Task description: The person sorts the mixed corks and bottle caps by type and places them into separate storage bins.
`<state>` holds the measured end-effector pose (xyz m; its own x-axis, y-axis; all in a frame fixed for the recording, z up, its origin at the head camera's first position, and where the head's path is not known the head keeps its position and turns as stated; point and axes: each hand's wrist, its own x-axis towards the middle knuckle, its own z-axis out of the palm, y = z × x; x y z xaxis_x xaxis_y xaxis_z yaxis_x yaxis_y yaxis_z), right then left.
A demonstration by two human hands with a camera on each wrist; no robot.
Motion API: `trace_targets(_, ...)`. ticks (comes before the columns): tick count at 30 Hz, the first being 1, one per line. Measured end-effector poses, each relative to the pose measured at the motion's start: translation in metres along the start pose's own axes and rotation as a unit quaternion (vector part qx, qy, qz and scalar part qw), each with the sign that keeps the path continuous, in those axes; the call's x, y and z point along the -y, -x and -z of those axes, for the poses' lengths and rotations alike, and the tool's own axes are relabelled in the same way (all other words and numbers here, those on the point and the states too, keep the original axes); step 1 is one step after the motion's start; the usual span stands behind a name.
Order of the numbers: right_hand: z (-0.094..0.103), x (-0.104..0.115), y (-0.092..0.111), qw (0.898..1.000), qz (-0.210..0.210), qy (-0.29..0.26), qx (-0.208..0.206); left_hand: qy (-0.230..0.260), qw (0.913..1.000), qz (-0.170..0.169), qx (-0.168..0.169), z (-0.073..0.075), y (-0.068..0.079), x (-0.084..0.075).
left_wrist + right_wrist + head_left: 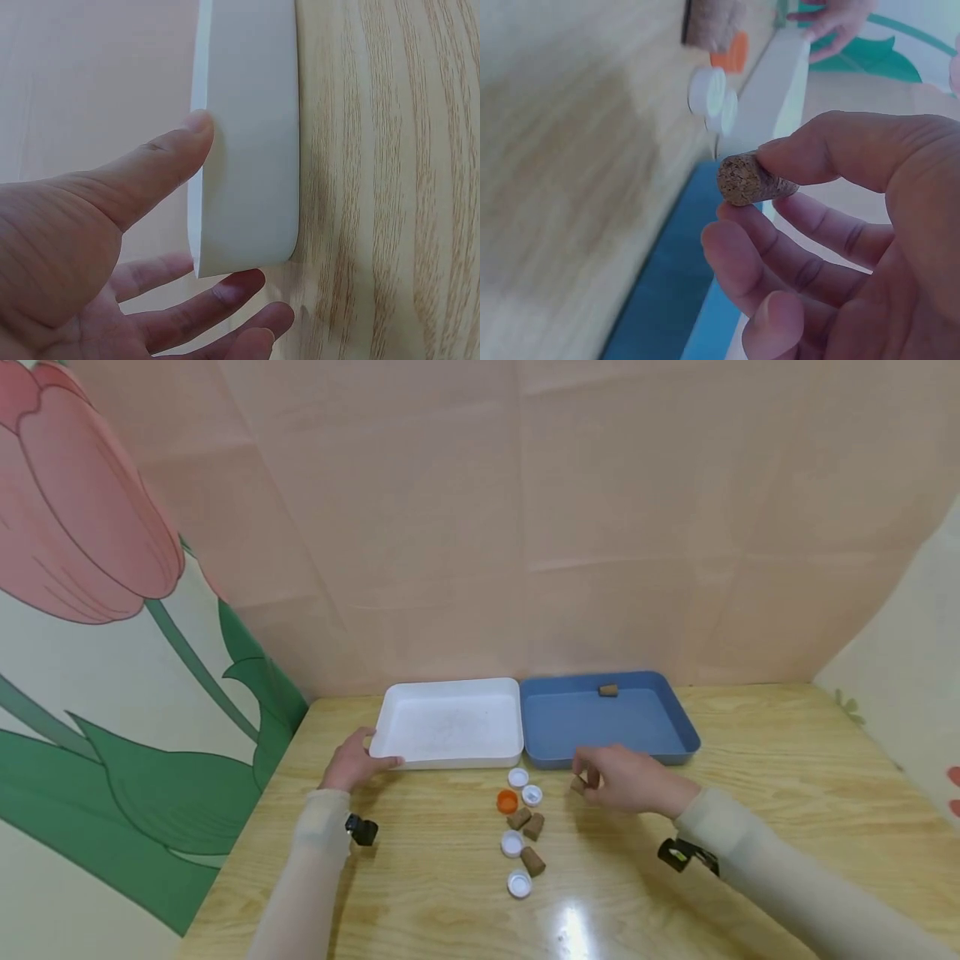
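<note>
My right hand pinches a cork stopper between thumb and fingers, near the front edge of the blue tray. Another cork lies inside that tray by its back wall. At the front left corner of the white tray, my left hand is spread, the thumb laid along the front wall and the fingers by the left side. In front of the trays lie an orange bottle cap, several white bottle caps and more corks.
Both trays stand side by side near the back of the wooden table. A peach cloth hangs behind them. On the left is a wall with a painted tulip. Each wrist wears a small black camera.
</note>
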<state>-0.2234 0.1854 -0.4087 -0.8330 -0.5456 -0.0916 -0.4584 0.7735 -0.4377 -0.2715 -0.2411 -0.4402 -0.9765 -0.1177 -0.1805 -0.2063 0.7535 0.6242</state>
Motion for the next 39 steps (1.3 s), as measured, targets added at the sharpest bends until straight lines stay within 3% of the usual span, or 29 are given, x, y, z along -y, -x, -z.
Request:
trace_targets(10,0.023,-0.021,-0.019,1.0,0.013,0.005,-0.025,0.006,1.0,0.002,0.004,0.0,-0.003,0.0)
trace_targets(17,0.038,-0.036,-0.036,0.999,-0.018,0.029,-0.021,0.005,1.0,0.001,0.001,0.002,-0.006,-0.003)
trace_targets(32,0.047,-0.074,-0.064,0.997,-0.061,0.047,-0.014,0.003,1.0,-0.001,0.007,-0.001,-0.003,-0.001)
trace_targets(39,0.05,-0.08,-0.078,0.996,-0.078,0.05,-0.006,0.002,0.9999,-0.009,0.009,0.002,-0.001,0.0)
